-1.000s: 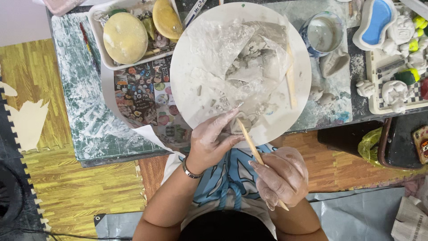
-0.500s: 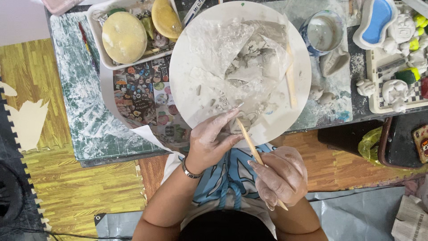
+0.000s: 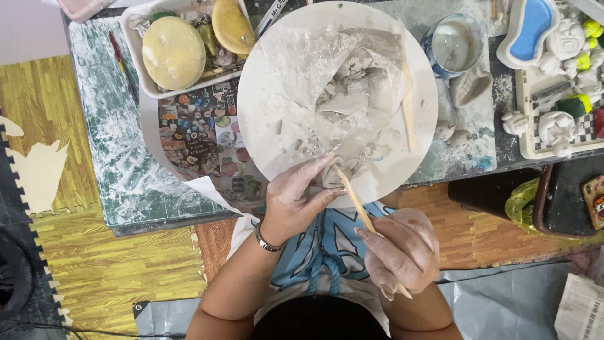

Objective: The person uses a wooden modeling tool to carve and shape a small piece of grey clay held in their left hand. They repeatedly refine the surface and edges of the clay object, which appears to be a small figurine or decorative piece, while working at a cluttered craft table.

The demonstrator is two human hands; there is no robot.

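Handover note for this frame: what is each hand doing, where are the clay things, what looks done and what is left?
Left hand: pinches a small clay piece at the near edge of the round white board.
Right hand: grip shut on a wooden stick, tip at the piece.
Clay lump in clear plastic lies mid-board; a second stick lies beside it.
Done: finished figures sit on the tray at right.
Left: the small piece looks unfinished.

Both forearms are bare; the left hand (image 3: 294,201) and right hand (image 3: 402,252) are smeared with pale clay, a silver bracelet (image 3: 269,242) circling the left wrist
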